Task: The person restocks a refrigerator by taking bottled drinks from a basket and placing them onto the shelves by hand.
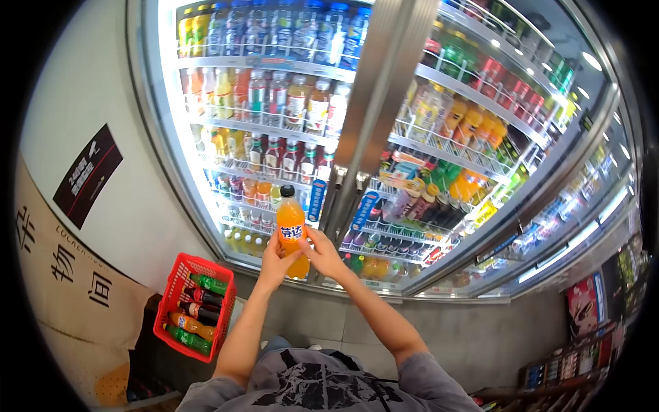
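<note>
An orange soda bottle (290, 214) with a black cap and a blue-and-white label stands upright between my hands, in front of the glass-doored drinks fridge. My left hand (274, 263) wraps around its lower left side. On the lower right side, my right hand (321, 254) grips the same bottle, fingers closed against it. Down to the left is a red plastic basket (177, 275). Inside lie green bottles (208, 283), dark cola bottles (199, 312) and another orange soda bottle (191, 325).
The fridge's metal door frames (371, 103) meet ahead of me, with rows of bottles (274, 31) on shelves behind the glass. A white wall (82, 89) and a beige cloth (75, 275) are at left. Grey floor tiles (439, 329) lie below; a low rack (570, 360) stands right.
</note>
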Tool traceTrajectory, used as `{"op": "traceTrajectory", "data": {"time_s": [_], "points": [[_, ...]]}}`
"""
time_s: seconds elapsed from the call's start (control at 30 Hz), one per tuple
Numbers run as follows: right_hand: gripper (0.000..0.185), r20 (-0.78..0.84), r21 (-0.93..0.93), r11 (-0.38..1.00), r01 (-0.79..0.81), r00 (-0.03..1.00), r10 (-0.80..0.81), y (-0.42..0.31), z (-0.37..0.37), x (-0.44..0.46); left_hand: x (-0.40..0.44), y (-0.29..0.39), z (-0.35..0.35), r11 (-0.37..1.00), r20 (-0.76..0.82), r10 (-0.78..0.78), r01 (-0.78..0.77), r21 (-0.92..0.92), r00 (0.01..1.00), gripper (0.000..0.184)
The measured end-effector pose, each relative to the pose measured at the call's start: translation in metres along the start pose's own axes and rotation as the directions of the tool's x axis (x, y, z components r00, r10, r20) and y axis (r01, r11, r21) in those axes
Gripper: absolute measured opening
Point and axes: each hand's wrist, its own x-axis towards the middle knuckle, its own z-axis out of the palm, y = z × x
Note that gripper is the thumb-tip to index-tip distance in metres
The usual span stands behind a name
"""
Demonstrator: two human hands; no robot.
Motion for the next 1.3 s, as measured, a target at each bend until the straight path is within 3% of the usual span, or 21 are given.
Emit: {"op": "traceTrajectory", "data": {"time_s": [0.07, 0.1, 0.17, 0.23, 0.33, 0.43, 0.57, 0.7, 0.83, 1.3], "points": [[0.041, -0.023, -0.053, 0.997, 0.061, 0.998, -0.063, 0.008, -0.021, -0.01, 0.002, 0.0, 0.014, 0.999, 0.02, -0.028, 0.029, -0.041, 0.999, 0.078], [0.041, -0.113, -0.152, 0.981, 0.121, 0.984, -0.138, 0.009, -0.031, -0.012, 0.004, 0.003, 0.021, 0.995, 0.015, -0.05, 0.051, -0.086, 0.999, 0.079], [0.04, -0.267, -0.04, 0.999, -0.015, 0.964, 0.003, 0.006, -0.05, -0.015, 0.013, 0.005, 0.027, 0.997, 0.041, -0.026, 0.029, -0.065, 0.999, 0.079], [0.041, -0.433, -0.109, 0.993, -0.044, 0.901, -0.007, 0.031, -0.063, -0.008, 0.021, 0.01, 0.03, 0.998, 0.02, -0.029, 0.03, -0.05, 0.999, 0.08], [0.042, -0.603, 0.015, 0.994, -0.111, 0.791, 0.098, 0.06, -0.074, 0.013, 0.03, 0.013, 0.03, 0.998, 0.052, -0.026, 0.028, -0.05, 0.998, 0.083], [0.042, -0.626, 0.142, 0.977, -0.16, 0.75, 0.214, 0.069, -0.075, 0.037, 0.034, 0.012, 0.028, 0.998, 0.092, -0.045, 0.049, -0.043, 0.995, 0.083], [0.039, -0.546, 0.019, 0.965, -0.261, 0.806, 0.228, 0.058, -0.079, 0.062, 0.034, 0.016, 0.021, 0.995, 0.183, -0.071, 0.083, -0.055, 0.981, 0.08], [0.049, -0.532, 0.063, 0.963, -0.26, 0.808, 0.253, 0.065, -0.076, 0.07, 0.036, 0.014, 0.007, 0.996, 0.254, -0.058, 0.075, -0.055, 0.966, 0.08], [0.056, -0.625, 0.067, 0.972, -0.224, 0.75, 0.216, 0.065, -0.066, 0.072, 0.045, 0.012, -0.004, 0.993, 0.285, -0.087, 0.105, -0.046, 0.954, 0.081], [0.059, -0.743, -0.017, 0.889, -0.458, 0.601, 0.296, 0.054, -0.05, 0.074, 0.055, -0.009, -0.019, 0.976, 0.332, -0.14, 0.186, -0.112, 0.933, 0.084]]}}
